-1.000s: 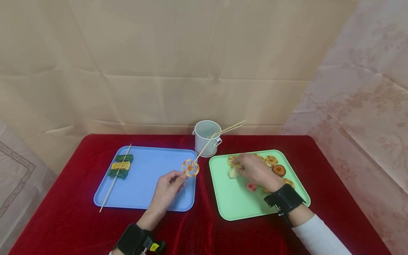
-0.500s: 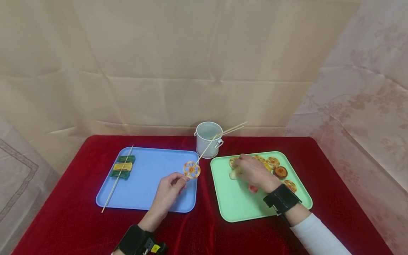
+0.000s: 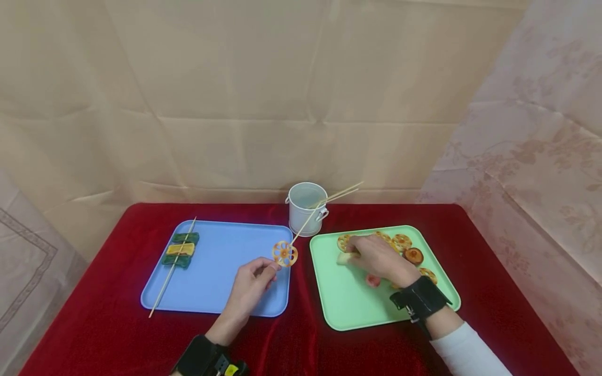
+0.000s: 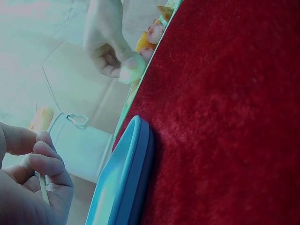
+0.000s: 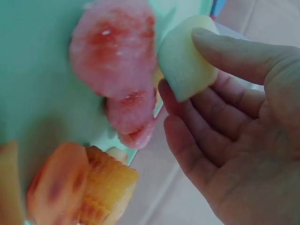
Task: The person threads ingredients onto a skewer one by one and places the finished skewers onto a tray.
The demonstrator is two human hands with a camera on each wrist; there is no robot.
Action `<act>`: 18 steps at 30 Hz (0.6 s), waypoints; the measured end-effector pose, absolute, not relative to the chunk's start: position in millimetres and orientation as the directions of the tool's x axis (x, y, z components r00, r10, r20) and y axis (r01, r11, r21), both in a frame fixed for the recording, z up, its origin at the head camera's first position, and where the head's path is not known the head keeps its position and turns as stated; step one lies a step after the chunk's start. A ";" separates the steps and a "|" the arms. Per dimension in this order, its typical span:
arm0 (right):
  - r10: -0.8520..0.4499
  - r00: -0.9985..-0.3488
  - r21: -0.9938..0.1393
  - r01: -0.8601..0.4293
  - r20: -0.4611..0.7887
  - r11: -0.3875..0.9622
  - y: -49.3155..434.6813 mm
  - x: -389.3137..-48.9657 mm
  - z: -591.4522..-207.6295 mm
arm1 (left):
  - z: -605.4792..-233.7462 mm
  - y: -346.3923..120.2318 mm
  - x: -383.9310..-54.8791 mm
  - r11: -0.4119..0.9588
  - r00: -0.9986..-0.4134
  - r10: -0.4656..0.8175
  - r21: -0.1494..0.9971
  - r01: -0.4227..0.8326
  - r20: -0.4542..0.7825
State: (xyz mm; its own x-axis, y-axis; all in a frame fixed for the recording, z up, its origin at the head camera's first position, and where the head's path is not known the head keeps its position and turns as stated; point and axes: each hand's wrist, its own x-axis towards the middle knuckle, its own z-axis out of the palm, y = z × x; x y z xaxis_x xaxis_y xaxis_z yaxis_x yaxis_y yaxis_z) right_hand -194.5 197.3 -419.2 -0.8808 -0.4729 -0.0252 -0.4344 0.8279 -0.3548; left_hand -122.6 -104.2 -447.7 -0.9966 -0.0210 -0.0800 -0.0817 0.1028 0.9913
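My left hand (image 3: 254, 284) pinches a thin wooden skewer (image 4: 43, 190) over the right end of the blue tray (image 3: 221, 303). A lotus root slice (image 3: 284, 254) is on that skewer, just past my fingertips. At the left part of the green tray (image 3: 338, 313), my right hand (image 3: 378, 258) pinches a pale green-white piece of food (image 5: 187, 56) between thumb and fingers; its exact kind is unclear. Beside it in the right wrist view lie a pink, red-marked piece (image 5: 117, 47), an orange slice (image 5: 58, 185) and a corn piece (image 5: 105, 185).
A white metal bucket (image 3: 301, 219) with several skewers (image 3: 345, 192) stands behind the trays. A finished-looking skewer of green and yellow pieces (image 3: 181, 249) lies across the blue tray's left end. A mushroom-like brown piece (image 3: 413, 255) and more lotus slices (image 3: 402, 241) lie on the green tray.
The pale piece has tilted slightly in my right hand's fingers. My left hand stays nearly still with the skewer and lotus slice. The whole head view has shifted a little.
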 end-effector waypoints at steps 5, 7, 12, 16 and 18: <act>-0.423 -0.904 -0.384 -0.415 0.066 0.825 197.7 -190.4 -416.3 | -446.7 -103.5 -121.0 0.107 -0.996 -0.020 0.990 -0.090 -0.088; -0.393 -0.916 -0.420 -0.389 0.083 0.820 196.4 -188.3 -415.3 | -446.2 -103.4 -120.1 0.111 -0.996 -0.018 0.989 -0.093 -0.092; -0.299 -0.952 -0.547 -0.287 0.071 0.786 193.3 -185.3 -414.1 | -446.0 -102.4 -118.4 0.111 -0.996 -0.015 0.990 -0.091 -0.090; -0.262 -0.953 -0.552 -0.301 0.151 0.778 191.5 -186.0 -416.1 | -446.1 -102.1 -117.9 0.115 -0.995 -0.008 0.989 -0.095 -0.095; -0.246 -0.951 -0.555 -0.309 0.187 0.772 190.3 -186.3 -417.2 | -446.2 -102.0 -117.6 0.120 -0.995 -0.002 0.988 -0.098 -0.099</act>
State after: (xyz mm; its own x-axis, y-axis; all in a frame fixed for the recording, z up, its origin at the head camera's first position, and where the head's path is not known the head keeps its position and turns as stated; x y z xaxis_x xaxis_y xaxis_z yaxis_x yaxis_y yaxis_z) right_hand -186.3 190.3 -417.2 -0.9512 -0.2456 0.1868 -0.3085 0.7724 -0.5552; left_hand -117.6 -102.0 -446.2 -0.9951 -0.0021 -0.0988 -0.0983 0.1200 0.9879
